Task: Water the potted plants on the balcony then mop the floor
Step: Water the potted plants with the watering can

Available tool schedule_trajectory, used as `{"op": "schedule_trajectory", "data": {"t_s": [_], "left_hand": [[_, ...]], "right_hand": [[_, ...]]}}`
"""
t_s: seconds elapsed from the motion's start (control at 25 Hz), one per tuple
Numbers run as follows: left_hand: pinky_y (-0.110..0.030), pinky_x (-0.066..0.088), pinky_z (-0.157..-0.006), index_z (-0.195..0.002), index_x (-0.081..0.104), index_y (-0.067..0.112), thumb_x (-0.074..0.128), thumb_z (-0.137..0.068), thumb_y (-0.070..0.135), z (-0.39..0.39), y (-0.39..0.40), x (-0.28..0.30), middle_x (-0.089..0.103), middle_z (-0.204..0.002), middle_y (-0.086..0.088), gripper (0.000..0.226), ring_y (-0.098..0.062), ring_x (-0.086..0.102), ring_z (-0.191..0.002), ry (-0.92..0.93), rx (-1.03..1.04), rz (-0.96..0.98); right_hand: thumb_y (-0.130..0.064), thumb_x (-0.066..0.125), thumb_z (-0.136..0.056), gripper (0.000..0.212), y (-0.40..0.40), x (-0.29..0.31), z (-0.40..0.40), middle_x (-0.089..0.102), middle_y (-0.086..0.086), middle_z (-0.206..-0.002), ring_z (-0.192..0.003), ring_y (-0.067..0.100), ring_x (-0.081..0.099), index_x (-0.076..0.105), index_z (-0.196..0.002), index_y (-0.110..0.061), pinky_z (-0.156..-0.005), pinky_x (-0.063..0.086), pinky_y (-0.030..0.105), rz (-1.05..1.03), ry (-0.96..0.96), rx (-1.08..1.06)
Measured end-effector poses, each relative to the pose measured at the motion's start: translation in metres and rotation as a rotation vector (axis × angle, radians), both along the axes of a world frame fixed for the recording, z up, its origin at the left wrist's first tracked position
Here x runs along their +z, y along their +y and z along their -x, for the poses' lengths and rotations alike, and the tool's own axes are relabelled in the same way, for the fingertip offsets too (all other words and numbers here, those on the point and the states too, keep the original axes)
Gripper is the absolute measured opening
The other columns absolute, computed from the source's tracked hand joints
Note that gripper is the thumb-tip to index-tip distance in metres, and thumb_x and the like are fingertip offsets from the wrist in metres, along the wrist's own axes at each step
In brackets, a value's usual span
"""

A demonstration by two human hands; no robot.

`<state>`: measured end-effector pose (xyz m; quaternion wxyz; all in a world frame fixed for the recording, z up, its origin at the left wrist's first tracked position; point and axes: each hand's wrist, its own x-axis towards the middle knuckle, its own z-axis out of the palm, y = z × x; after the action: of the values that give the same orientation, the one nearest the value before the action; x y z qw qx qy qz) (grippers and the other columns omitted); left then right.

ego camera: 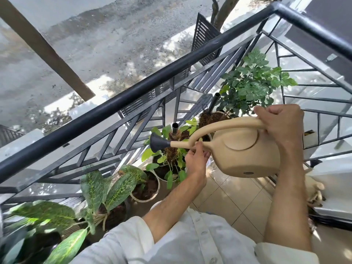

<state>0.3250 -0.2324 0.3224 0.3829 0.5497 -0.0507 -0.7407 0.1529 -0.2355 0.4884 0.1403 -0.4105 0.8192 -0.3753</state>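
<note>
Two hands hold a beige watering can (245,155) right of the frame's centre. The right hand (282,126) is clamped around the rear end of the can's long curved handle, at the right of the frame. The left hand (197,159) sits under the spout (182,144), thumb and fingers pinching it just behind the dark sprinkler head (158,144). The can is tilted, its spout pointing towards the left of the frame, and the sprinkler head hangs over a white pot with light green leaves (169,166) in the middle of the frame.

Further pots line the dark metal railing (118,105): a bushy dark green plant (251,84) at upper right, a white pot of bare soil (146,187) below centre, and broad speckled leaves (99,189) at lower left. The tiled floor (238,202) shows at lower right, and white sleeves (133,241) fill the bottom edge.
</note>
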Motion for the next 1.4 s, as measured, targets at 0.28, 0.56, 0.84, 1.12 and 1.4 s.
{"op": "schedule_trajectory", "data": {"t_s": [0.28, 0.56, 0.84, 1.12, 1.4], "left_hand": [[-0.04, 0.061, -0.097, -0.108, 0.068, 0.007, 0.07, -0.098, 0.03, 0.018, 0.01, -0.007, 0.079, -0.09, -0.007, 0.025, -0.019, 0.078, -0.09, 0.017, 0.017, -0.013], [-0.037, 0.061, -0.095, -0.104, 0.07, 0.012, 0.072, -0.095, 0.036, 0.055, 0.022, -0.022, 0.079, -0.077, 0.002, 0.025, -0.011, 0.077, -0.077, -0.049, 0.089, -0.045], [-0.025, 0.063, -0.072, -0.119, 0.067, -0.001, 0.068, -0.1, 0.027, 0.129, 0.017, -0.031, 0.077, -0.099, -0.017, 0.033, -0.018, 0.078, -0.084, -0.064, 0.337, -0.052], [-0.025, 0.062, -0.074, -0.098, 0.065, 0.006, 0.069, -0.098, 0.024, 0.187, -0.022, -0.004, 0.072, -0.079, -0.004, 0.019, -0.011, 0.072, -0.069, -0.027, 0.48, -0.077], [-0.021, 0.062, -0.067, -0.094, 0.064, 0.004, 0.072, -0.094, 0.027, 0.205, -0.066, 0.013, 0.065, -0.083, -0.01, 0.025, -0.017, 0.068, -0.079, -0.095, 0.538, -0.04]], "right_hand": [[-0.033, 0.071, -0.085, 0.029, 0.001, 0.0, 0.015, 0.064, -0.003, -0.05, -0.039, 0.006, 0.044, 0.077, -0.061, -0.017, -0.057, 0.042, 0.022, -0.009, 0.018, 0.013], [-0.033, 0.074, -0.086, 0.025, -0.008, -0.018, 0.06, 0.062, -0.014, -0.044, -0.039, 0.003, 0.048, 0.08, -0.069, -0.016, -0.063, 0.046, 0.023, -0.047, -0.056, 0.104], [-0.03, 0.076, -0.087, 0.036, -0.054, -0.033, 0.125, 0.065, 0.025, -0.056, -0.05, 0.017, 0.051, 0.075, -0.064, -0.001, -0.057, 0.043, 0.023, -0.072, -0.014, 0.314], [-0.03, 0.075, -0.085, 0.037, -0.112, -0.015, 0.169, 0.068, 0.027, -0.063, -0.054, 0.021, 0.056, 0.076, -0.067, 0.002, -0.059, 0.046, 0.026, -0.049, 0.069, 0.512], [-0.036, 0.07, -0.081, 0.043, -0.161, -0.007, 0.192, 0.053, 0.026, -0.053, -0.051, 0.017, 0.044, 0.068, -0.059, 0.001, -0.056, 0.037, 0.031, 0.012, -0.007, 0.549]]}}
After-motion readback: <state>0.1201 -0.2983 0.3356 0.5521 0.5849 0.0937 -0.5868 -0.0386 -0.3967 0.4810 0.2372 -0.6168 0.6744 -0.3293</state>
